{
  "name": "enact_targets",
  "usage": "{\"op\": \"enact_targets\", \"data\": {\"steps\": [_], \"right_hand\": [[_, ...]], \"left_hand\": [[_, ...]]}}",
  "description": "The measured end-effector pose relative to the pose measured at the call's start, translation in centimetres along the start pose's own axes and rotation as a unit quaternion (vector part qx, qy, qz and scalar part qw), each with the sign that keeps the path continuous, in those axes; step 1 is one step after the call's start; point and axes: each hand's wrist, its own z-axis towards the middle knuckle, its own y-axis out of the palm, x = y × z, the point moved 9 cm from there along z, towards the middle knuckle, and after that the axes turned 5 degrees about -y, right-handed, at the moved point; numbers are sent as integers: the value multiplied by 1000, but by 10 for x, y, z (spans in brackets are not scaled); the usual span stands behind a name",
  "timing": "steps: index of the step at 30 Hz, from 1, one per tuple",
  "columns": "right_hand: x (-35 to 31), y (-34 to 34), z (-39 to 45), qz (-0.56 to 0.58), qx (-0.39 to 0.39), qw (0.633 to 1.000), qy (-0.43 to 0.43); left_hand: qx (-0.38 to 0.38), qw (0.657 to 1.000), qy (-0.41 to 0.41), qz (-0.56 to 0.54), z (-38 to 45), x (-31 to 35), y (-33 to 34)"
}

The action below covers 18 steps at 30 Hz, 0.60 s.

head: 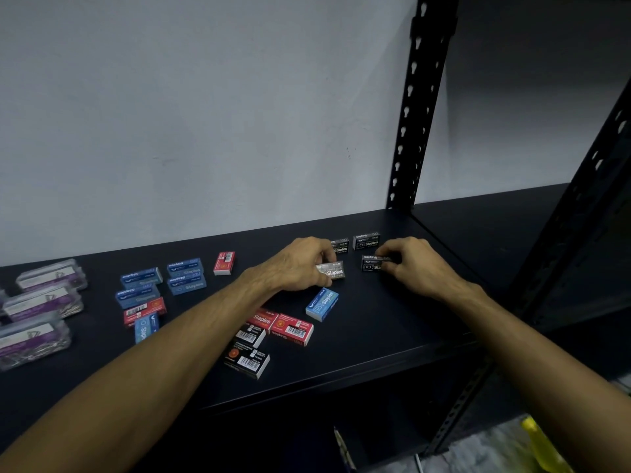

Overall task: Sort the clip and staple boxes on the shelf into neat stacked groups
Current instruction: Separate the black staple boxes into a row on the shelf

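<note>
— Hands: left hand (pixel 300 264) pinches one black staple box (pixel 333 270), right hand (pixel 415 264) another (pixel 373 263), far right on the shelf (pixel 392 339)?

— Seemingly—fingers curled round both. Square edges against the two black boxes behind (pixel 366 241) before stacking.

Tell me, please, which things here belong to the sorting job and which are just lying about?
Job: black staple boxes held in left hand and right hand; blue staple boxes; red staple boxes; clear clip boxes.
Lying about: yellow object on the floor.
</note>
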Motion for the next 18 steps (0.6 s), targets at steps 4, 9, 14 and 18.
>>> {"op": "enact_targets", "data": {"steps": [4,9,14,18], "right_hand": [[0,-3,3,-17,3,1000,-8],[3,-3,15,-47,5,999,-15],[6,-2,23,-58,3,998,-18],[6,-2,25,-62,13,998,-28]], "left_hand": [[9,1000,-3,-30,2,1,1],[34,998,1,-51,7,8,3],[76,995,-8,-57,14,13,2],[93,993,-15,-73,17,13,3]]}}
